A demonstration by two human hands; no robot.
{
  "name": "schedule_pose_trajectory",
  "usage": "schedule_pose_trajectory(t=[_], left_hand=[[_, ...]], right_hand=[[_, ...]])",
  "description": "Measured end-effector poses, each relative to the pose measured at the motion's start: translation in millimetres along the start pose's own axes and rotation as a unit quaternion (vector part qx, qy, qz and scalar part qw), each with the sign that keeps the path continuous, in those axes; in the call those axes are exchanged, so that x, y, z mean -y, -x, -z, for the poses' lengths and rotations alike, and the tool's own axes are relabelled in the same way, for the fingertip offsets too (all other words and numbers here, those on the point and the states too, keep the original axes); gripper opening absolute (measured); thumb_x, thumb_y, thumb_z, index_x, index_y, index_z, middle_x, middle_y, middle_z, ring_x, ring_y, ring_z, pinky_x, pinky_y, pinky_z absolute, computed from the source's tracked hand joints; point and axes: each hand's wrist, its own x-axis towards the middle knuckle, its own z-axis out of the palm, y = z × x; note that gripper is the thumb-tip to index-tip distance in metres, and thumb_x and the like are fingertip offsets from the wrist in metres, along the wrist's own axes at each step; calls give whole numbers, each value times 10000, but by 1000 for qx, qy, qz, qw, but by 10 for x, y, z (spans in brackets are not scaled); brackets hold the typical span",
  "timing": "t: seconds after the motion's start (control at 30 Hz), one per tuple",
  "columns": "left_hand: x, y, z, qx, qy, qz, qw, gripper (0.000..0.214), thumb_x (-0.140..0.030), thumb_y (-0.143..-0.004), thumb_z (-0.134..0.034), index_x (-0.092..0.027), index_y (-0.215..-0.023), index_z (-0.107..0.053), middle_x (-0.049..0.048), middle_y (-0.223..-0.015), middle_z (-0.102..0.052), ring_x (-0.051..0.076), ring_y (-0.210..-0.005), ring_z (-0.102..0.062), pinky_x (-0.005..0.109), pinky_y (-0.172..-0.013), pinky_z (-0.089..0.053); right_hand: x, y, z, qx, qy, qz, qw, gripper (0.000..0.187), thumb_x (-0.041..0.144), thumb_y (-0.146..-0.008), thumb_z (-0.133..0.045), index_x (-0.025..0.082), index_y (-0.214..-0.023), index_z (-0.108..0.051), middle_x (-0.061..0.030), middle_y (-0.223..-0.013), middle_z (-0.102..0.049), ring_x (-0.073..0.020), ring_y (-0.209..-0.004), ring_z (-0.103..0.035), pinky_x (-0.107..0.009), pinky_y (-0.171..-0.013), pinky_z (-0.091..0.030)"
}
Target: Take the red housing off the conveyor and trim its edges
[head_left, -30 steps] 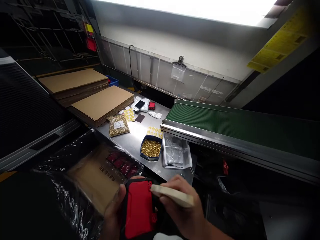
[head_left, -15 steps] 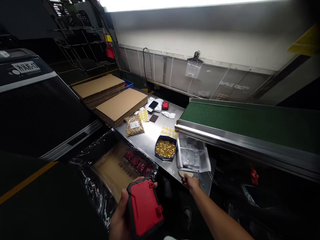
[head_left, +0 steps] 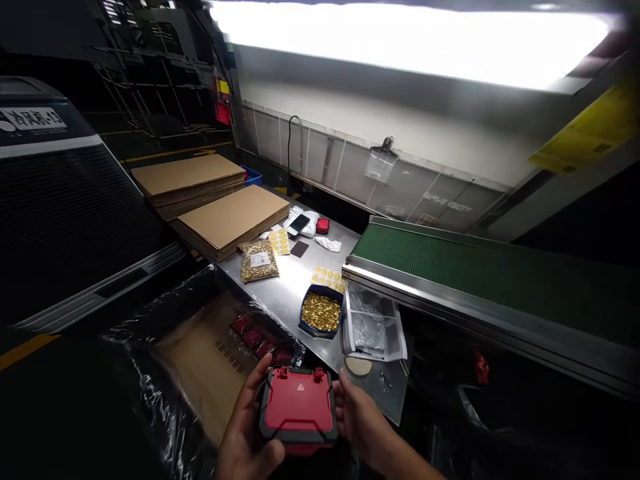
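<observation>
A red case with black edging [head_left: 300,403] and two red latches is held level in front of me, over the gap between the bench and the lined box. My left hand [head_left: 245,427] grips its left side, thumb at the near corner. On the case's right side my right hand [head_left: 357,417] has its fingers against the edge, partly hidden behind it. Beyond that hand, a round beige pad [head_left: 359,365] lies on the metal bench. A dark blue tray [head_left: 323,335] of small gold-coloured pieces and a white divided bin [head_left: 400,350] with clear plastic bags stand behind.
A green conveyor [head_left: 430,250] runs off to the right. Cardboard stacks [head_left: 235,217], a bag of gold-coloured pieces [head_left: 257,267] and a phone [head_left: 299,223] are at the back left. Below, a box lined with black plastic [head_left: 135,373] holds cardboard and several dark red items.
My right hand has left the beige pad and come to the red case's right side. The case has been turned, its latches now on the far edge.
</observation>
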Motion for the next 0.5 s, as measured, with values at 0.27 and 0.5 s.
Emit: schedule_pose_trajectory(t=[0.27, 0.5], left_hand=[[156, -109, -251, 70, -168, -197, 963, 825, -435, -583, -895, -302, -1328, -565, 100, -1373, -434, 358, -1325, -357, 323, -1071, -367], [233, -152, -373, 112, -180, -177, 961, 835, -481, -582, -882, -291, -1325, -554, 87, -1407, -416, 363, -1323, -357, 319, -1098, -300]], right_hand=[[576, 853, -416, 103, -2, 247, 963, 455, 373, -789, -754, 121, -1135, -601, -127, -1028, -703, -226, -923, -678, -368, -876, -525], [709, 931, -227, 87, 2, 254, 963, 475, 382, -767, -770, 108, -1120, -612, -130, -1004, -709, -230, -911, -681, -389, -907, -503]])
